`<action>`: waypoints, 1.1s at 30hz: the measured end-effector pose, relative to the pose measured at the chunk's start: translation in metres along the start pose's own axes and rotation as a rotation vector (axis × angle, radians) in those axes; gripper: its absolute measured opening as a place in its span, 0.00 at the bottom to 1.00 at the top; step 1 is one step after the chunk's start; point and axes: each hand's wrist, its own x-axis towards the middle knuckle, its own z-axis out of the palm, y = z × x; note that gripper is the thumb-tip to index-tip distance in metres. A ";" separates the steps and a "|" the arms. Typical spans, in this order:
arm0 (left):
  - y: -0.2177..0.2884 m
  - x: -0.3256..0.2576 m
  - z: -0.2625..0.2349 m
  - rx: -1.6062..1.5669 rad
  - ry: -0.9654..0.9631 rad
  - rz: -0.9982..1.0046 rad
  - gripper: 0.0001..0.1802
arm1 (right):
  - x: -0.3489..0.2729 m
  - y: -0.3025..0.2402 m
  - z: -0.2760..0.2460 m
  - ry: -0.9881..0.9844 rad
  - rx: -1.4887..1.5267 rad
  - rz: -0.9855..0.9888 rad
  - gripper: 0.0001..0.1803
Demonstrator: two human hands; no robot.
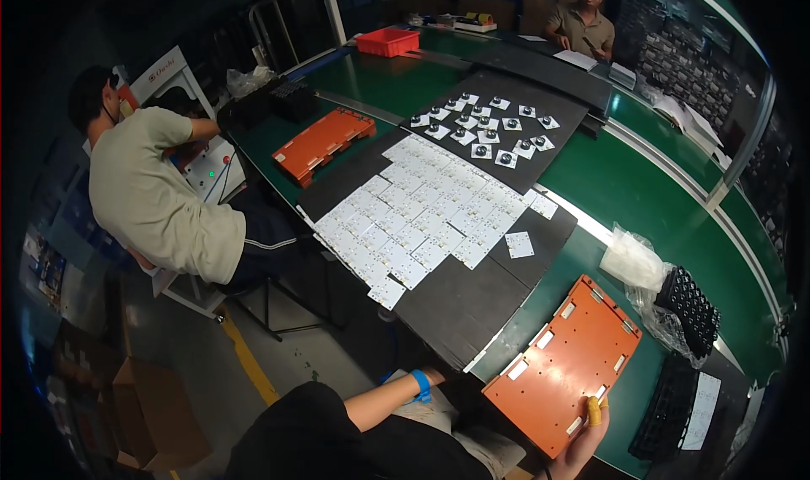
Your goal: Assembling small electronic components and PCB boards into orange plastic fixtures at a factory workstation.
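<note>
An orange fixture plate (567, 366) with small holes and pale blocks along its edges lies tilted at the near right, over the green bench. At its near edge my right hand (591, 434) grips it, a yellow-covered finger on top. My left forearm wears a blue wristband, and my left hand (433, 375) sits low beside the bench edge, its fingers hidden in shadow. Ahead, many white circuit boards (422, 206) lie tightly side by side on a black mat (460, 311). One loose white board (519, 245) rests apart at their right.
Several white boards with black round parts (488, 135) lie farther back. A second orange fixture (325, 145) and a red bin (388, 42) stand beyond. Black trays (688, 307) and clear plastic bags (634, 261) are at right. One co-worker (160, 185) sits left, another (584, 29) at the far end.
</note>
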 end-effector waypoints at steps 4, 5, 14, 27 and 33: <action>-0.037 0.001 0.012 -0.118 -0.067 -0.199 0.20 | 0.001 0.000 -0.004 0.047 -0.020 0.011 0.23; -0.042 0.008 0.015 -0.145 -0.079 -0.248 0.20 | 0.001 -0.001 -0.001 0.025 -0.012 0.012 0.23; -0.105 0.039 0.027 -0.388 -0.191 -0.683 0.17 | 0.002 0.001 -0.003 0.017 0.000 0.004 0.23; -0.180 0.038 0.069 -0.963 0.542 0.018 0.14 | 0.005 0.011 0.009 -0.051 -0.014 0.057 0.24; -0.061 -0.061 0.008 -0.817 0.241 -0.238 0.13 | 0.001 0.001 -0.007 0.034 -0.010 0.002 0.24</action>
